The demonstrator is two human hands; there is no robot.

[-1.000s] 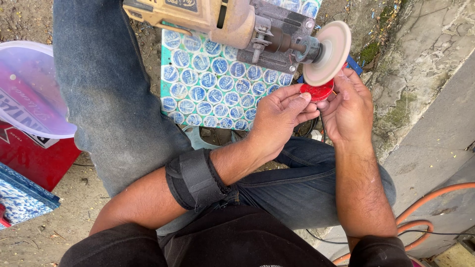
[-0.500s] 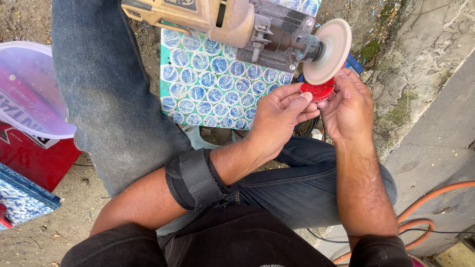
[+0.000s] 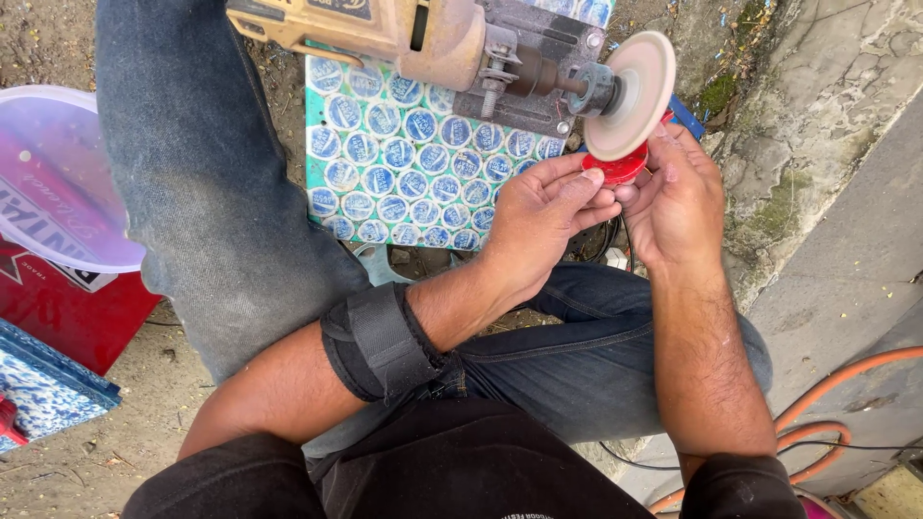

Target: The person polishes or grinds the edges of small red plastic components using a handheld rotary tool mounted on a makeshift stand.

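A small red round piece (image 3: 620, 165) is pinched between the fingertips of my left hand (image 3: 543, 216) and my right hand (image 3: 678, 197). Both hands press it up against the lower edge of a pale buffing wheel (image 3: 635, 91). The wheel sits on the shaft of a dusty tan motor tool (image 3: 404, 34) fixed to a grey metal bracket (image 3: 538, 58). A black strap (image 3: 380, 341) wraps my left forearm. Most of the red piece is hidden behind the wheel and my fingers.
A board covered in blue-and-white round caps (image 3: 404, 159) lies under the tool. My jeans-clad legs (image 3: 207, 202) spread around it. A translucent lid (image 3: 58, 183) and a red box (image 3: 67, 312) stand at left. A concrete ledge (image 3: 836, 240) and an orange hose (image 3: 836, 404) lie at right.
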